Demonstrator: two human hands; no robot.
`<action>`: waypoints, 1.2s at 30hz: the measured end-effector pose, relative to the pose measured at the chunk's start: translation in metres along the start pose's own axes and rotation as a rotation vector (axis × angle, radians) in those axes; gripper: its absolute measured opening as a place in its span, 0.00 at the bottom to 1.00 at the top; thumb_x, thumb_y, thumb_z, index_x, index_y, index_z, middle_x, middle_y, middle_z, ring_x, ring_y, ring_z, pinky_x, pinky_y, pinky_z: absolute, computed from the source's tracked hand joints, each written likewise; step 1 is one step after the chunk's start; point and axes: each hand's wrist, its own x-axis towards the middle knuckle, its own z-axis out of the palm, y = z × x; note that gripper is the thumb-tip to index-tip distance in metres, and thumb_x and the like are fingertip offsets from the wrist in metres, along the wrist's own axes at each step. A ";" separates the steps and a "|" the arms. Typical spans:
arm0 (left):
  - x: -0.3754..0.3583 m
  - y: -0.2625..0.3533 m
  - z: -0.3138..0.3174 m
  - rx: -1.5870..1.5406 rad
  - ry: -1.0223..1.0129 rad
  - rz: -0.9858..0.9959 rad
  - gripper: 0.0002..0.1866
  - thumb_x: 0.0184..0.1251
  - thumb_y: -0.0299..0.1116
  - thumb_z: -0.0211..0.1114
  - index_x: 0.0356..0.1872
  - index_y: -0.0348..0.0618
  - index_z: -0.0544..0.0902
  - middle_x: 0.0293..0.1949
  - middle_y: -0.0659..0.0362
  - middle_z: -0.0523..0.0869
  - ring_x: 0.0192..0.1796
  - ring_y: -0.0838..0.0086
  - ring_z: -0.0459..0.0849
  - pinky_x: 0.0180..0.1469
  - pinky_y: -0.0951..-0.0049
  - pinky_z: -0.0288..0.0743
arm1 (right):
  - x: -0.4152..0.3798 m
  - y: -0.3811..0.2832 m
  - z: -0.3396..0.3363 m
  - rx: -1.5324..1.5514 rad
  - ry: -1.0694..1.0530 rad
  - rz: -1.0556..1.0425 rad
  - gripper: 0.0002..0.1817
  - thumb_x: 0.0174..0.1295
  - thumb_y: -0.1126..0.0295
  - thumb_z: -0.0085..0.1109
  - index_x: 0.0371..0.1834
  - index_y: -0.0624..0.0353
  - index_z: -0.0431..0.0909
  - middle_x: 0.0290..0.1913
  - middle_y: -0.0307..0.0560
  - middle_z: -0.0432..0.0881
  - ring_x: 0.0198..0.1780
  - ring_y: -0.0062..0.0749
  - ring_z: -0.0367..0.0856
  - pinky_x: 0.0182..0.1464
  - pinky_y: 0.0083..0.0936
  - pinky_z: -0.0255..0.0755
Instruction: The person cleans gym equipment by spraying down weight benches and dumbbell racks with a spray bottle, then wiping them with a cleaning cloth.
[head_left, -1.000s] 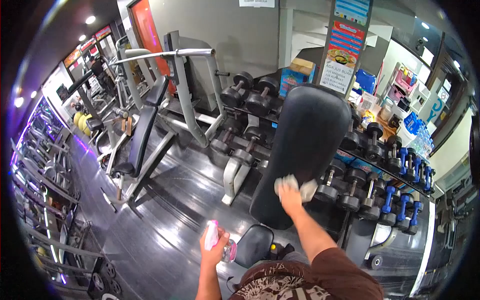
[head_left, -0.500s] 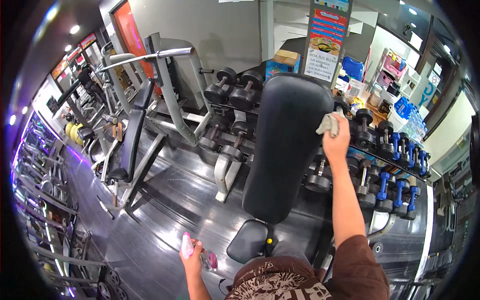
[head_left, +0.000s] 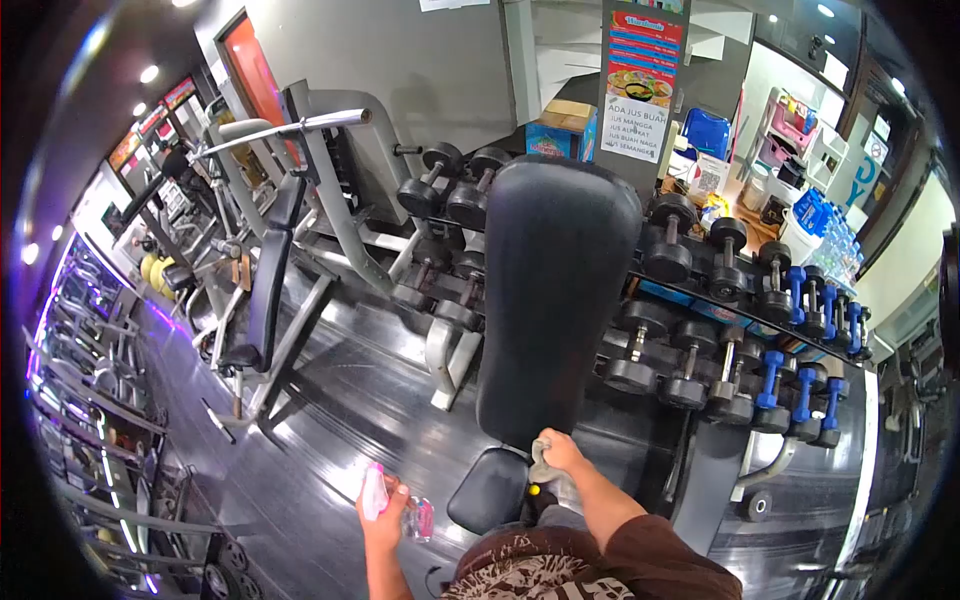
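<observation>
My right hand (head_left: 563, 452) is closed around a light grey cloth (head_left: 541, 466), close to the lower end of a black padded backrest (head_left: 555, 300). The backrest stands tilted up in front of me, and the bench's small black seat (head_left: 489, 490) lies below it. Whether the cloth touches the bench is hard to tell. At lower left, my left hand (head_left: 383, 515) grips a spray bottle (head_left: 421, 520) with a pink and white trigger head and a clear body with a pink label, held over the floor apart from the bench.
A two-tier dumbbell rack (head_left: 745, 310) runs behind the bench, with black and blue dumbbells (head_left: 768, 378). Left of it stands another bench with a barbell frame (head_left: 270, 290). A yellow knob (head_left: 535, 490) sits beside the seat. A person (head_left: 185, 170) is far back left.
My right hand has moved with the cloth from the backrest's upper right edge down to its lower end. My left hand with the spray bottle stays nearly in place.
</observation>
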 end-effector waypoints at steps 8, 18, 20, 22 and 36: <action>-0.011 0.005 0.020 0.055 0.064 -0.002 0.13 0.63 0.22 0.72 0.43 0.37 0.76 0.33 0.58 0.80 0.31 0.73 0.83 0.34 0.67 0.83 | 0.010 -0.150 -0.235 0.590 0.935 -0.394 0.27 0.56 0.83 0.52 0.63 0.63 0.72 0.59 0.52 0.78 0.65 0.42 0.75 0.71 0.32 0.65; -0.016 0.018 0.045 0.151 0.019 -0.022 0.14 0.61 0.20 0.72 0.43 0.37 0.76 0.35 0.57 0.80 0.34 0.75 0.82 0.35 0.69 0.85 | 0.063 -0.060 -0.081 0.009 1.008 -0.446 0.23 0.50 0.79 0.62 0.53 0.65 0.72 0.46 0.66 0.79 0.50 0.69 0.78 0.55 0.51 0.73; -0.016 0.021 0.039 0.156 0.022 -0.011 0.14 0.61 0.20 0.72 0.43 0.37 0.76 0.36 0.57 0.80 0.34 0.75 0.82 0.35 0.69 0.85 | 0.042 0.002 -0.032 0.131 0.785 -0.069 0.23 0.55 0.80 0.58 0.57 0.63 0.70 0.49 0.69 0.79 0.52 0.71 0.78 0.54 0.50 0.74; -0.018 0.023 0.039 0.139 0.037 -0.015 0.14 0.61 0.20 0.72 0.43 0.37 0.76 0.35 0.57 0.79 0.35 0.75 0.82 0.36 0.70 0.84 | 0.026 0.058 -0.016 0.274 0.569 0.153 0.22 0.58 0.81 0.57 0.58 0.58 0.71 0.51 0.62 0.81 0.54 0.58 0.81 0.58 0.43 0.74; -0.003 0.013 -0.012 0.043 -0.011 -0.047 0.13 0.62 0.17 0.71 0.44 0.35 0.78 0.37 0.56 0.82 0.36 0.74 0.84 0.37 0.68 0.85 | 0.010 -0.286 -0.287 -0.300 1.081 -0.547 0.34 0.51 0.80 0.62 0.67 0.51 0.77 0.61 0.53 0.75 0.65 0.53 0.73 0.68 0.45 0.64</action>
